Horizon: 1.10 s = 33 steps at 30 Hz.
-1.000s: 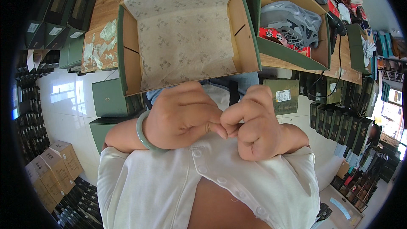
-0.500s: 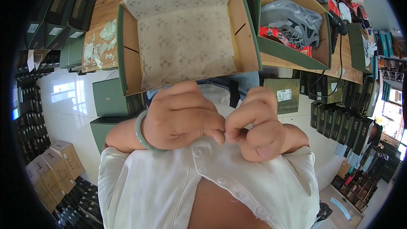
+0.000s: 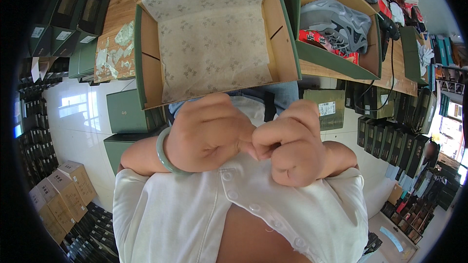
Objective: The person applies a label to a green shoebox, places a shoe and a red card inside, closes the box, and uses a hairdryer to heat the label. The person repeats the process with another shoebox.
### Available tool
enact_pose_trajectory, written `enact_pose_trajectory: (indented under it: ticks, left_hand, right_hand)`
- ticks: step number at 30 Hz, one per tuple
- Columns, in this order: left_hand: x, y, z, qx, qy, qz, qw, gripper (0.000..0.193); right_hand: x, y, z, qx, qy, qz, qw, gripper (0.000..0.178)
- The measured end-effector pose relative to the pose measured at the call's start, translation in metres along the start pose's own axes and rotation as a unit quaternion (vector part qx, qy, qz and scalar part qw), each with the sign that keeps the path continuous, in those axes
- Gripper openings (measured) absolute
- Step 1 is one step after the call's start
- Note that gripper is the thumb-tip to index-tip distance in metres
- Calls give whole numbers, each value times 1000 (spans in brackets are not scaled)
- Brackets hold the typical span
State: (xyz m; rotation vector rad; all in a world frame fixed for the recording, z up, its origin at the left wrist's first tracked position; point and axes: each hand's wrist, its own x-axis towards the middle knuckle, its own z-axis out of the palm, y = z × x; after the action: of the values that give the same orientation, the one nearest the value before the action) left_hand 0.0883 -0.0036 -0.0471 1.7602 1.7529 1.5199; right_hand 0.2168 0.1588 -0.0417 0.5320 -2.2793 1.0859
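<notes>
My left hand (image 3: 207,134), with a green bangle (image 3: 163,153) on the wrist, and my right hand (image 3: 287,143) are pressed together at my chest. Both pinch the front edge of my white buttoned shirt (image 3: 195,214), fingers curled on the cloth just above a row of small white buttons. Straight ahead on the wooden table lies an open green and tan shoe box (image 3: 141,68) lined with patterned tissue paper (image 3: 214,44). To its right a second open green box (image 3: 341,65) holds a grey sports shoe (image 3: 336,22).
Green shoe boxes (image 3: 126,112) stand on the white tiled floor at the left. Rows of dark boxes line the left and right edges, with tan cartons (image 3: 63,190) at the lower left. A black cable (image 3: 390,68) runs over the table's right end.
My hands have drawn closer together on the shirt front, fingertips meeting at the placket. The boxes have not moved.
</notes>
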Motion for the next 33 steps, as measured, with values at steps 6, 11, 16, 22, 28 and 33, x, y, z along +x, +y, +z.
enact_pose_trajectory:
  ticks: [6,11,16,22,28,33]
  left_hand:
    - [0,1,7,-13,24,-21,999,16]
    - [1,1,6,-9,18,-25,999,18]
    - [1,1,6,8,13,-18,1000,19]
    - [3,1,-1,5,1,-22,1000,19]
    - [7,6,-7,0,-15,6,1000,22]
    - [6,6,-5,0,1,18,1000,26]
  right_hand:
    - [2,1,-2,8,-21,25,999,30]
    - [-1,4,2,27,0,25,999,29]
    - [-2,5,0,27,-17,18,999,28]
    - [-6,3,0,34,7,20,999,28]
    - [-10,7,4,89,64,10,994,29]
    - [0,2,2,147,89,32,985,31]
